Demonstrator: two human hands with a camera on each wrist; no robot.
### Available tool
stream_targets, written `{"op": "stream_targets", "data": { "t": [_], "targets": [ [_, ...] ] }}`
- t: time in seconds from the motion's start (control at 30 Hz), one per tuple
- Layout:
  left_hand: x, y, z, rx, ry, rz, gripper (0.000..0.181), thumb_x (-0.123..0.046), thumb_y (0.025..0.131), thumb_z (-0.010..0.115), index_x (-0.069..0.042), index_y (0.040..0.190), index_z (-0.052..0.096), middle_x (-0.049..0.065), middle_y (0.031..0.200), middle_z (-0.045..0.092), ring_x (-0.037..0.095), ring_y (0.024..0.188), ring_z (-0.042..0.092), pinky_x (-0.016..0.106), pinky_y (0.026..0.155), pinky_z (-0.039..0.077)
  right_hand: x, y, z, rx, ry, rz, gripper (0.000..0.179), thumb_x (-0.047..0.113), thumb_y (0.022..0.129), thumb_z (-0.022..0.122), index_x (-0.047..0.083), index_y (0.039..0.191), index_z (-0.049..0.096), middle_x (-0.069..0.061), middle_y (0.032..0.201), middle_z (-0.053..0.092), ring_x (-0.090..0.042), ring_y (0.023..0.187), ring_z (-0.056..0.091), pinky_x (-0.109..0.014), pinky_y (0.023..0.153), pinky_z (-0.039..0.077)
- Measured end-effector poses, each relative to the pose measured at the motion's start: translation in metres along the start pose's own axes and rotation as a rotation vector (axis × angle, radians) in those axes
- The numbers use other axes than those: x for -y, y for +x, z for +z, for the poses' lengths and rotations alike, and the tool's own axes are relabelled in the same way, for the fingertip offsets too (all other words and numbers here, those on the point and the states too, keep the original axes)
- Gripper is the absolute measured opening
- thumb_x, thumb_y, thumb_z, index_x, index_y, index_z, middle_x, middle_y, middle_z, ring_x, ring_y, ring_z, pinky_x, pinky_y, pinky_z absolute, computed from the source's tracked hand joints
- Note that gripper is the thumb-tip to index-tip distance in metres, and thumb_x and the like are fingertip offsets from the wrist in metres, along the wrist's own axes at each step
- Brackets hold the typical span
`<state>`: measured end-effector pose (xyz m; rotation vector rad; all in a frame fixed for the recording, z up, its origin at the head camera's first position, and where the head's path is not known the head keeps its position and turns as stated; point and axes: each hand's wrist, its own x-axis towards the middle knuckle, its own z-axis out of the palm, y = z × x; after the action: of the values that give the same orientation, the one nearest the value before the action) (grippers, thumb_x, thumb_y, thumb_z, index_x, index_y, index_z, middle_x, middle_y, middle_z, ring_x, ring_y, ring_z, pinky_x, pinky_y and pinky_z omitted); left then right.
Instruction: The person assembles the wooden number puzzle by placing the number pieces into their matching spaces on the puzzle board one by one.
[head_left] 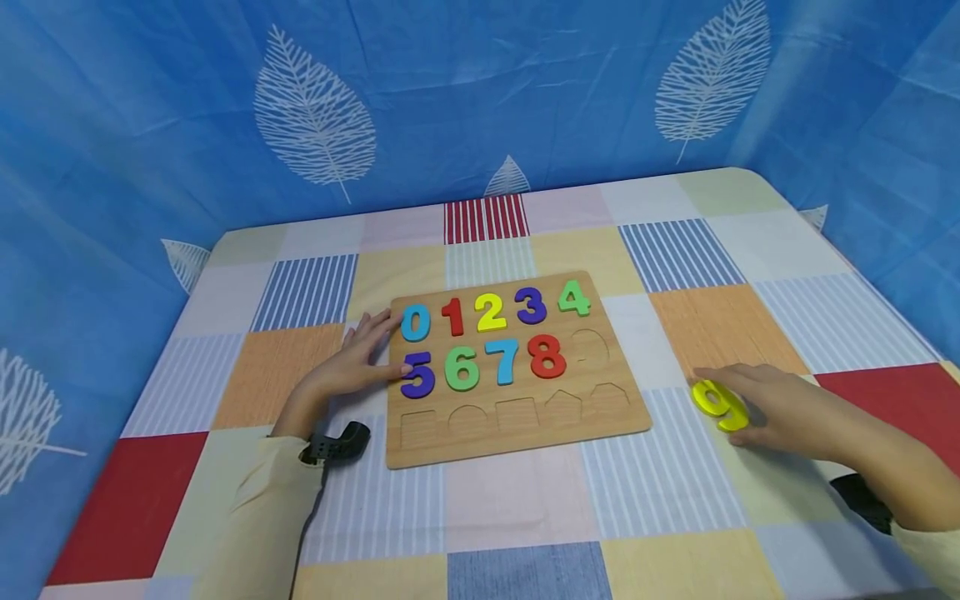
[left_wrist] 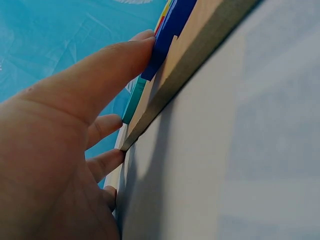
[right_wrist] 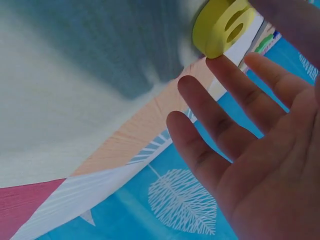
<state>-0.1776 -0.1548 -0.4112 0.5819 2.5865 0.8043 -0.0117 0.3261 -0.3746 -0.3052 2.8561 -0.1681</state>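
A wooden number puzzle board lies on the tablecloth, with coloured numbers 0 to 8 seated in its upper two rows. At its left edge rests my left hand, fingers extended; the thumb touches the purple number 5 and the fingertips reach beside the blue number 0. Right of the board, my right hand pinches a yellow number 9 between thumb and fingers. In the right wrist view the yellow number is partly cut off by the frame, while the other fingers stretch out apart from it.
An outlined recess for a round-topped number is bare at the second row's right end. Several shape recesses run along the bottom row. A patchwork cloth covers the table, and blue leaf-print curtains hang behind and at both sides.
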Motion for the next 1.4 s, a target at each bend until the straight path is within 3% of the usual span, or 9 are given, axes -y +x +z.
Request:
{"op": "stream_targets", "data": {
  "t": [0.27, 0.6, 0.83, 1.03, 1.4],
  "targets": [
    [0.0, 0.001, 0.002, -0.002, 0.005, 0.003, 0.085, -0.044, 0.08, 0.064, -0.02, 0.147, 0.017, 0.012, 0.154, 0.006, 0.035, 0.139, -0.014, 0.062, 0.107, -0.009, 0.006, 0.012, -0.01, -0.033, -0.03, -0.031, 0.081, 0.037, 0.063, 0.081, 0.011, 0.132, 0.048, -0.015, 0.116, 0.058, -0.031, 0.099, 0.054, -0.052, 0.079, 0.05],
    [0.0, 0.003, 0.006, 0.0, -0.007, -0.003, 0.086, -0.046, 0.079, 0.065, -0.02, 0.147, 0.019, 0.01, 0.155, 0.005, 0.034, 0.14, -0.015, 0.057, 0.109, -0.011, 0.043, 0.066, -0.03, -0.136, 0.019, -0.078, 0.071, 0.036, 0.075, 0.073, 0.004, 0.132, 0.045, -0.019, 0.115, 0.057, -0.033, 0.101, 0.054, -0.053, 0.087, 0.046],
    [0.001, 0.006, 0.008, -0.005, 0.011, -0.002, 0.087, -0.048, 0.079, 0.064, -0.021, 0.147, 0.017, 0.01, 0.155, 0.004, 0.034, 0.14, -0.014, 0.058, 0.109, -0.012, 0.071, 0.098, -0.023, -0.152, 0.013, -0.109, 0.07, 0.039, 0.074, 0.073, 0.005, 0.13, 0.049, -0.016, 0.104, 0.059, -0.025, 0.085, 0.055, -0.042, 0.075, 0.051],
    [0.002, 0.009, 0.007, 0.022, 0.022, 0.019, 0.087, -0.049, 0.08, 0.062, -0.02, 0.147, 0.015, 0.01, 0.155, 0.002, 0.033, 0.14, -0.015, 0.057, 0.11, -0.01, 0.081, 0.105, -0.016, -0.122, 0.013, -0.091, 0.067, 0.039, 0.073, 0.073, 0.007, 0.127, 0.052, -0.014, 0.103, 0.058, -0.022, 0.082, 0.052, -0.038, 0.071, 0.05],
    [0.007, 0.002, 0.002, 0.032, -0.001, 0.018, 0.085, -0.043, 0.083, 0.061, -0.016, 0.148, 0.012, 0.014, 0.154, 0.0, 0.037, 0.139, -0.015, 0.059, 0.108, -0.012, 0.089, 0.116, -0.015, -0.086, -0.006, -0.136, 0.062, 0.041, 0.072, 0.074, 0.004, 0.119, 0.057, -0.01, 0.1, 0.056, -0.022, 0.081, 0.049, -0.035, 0.068, 0.046]
  ]
}}
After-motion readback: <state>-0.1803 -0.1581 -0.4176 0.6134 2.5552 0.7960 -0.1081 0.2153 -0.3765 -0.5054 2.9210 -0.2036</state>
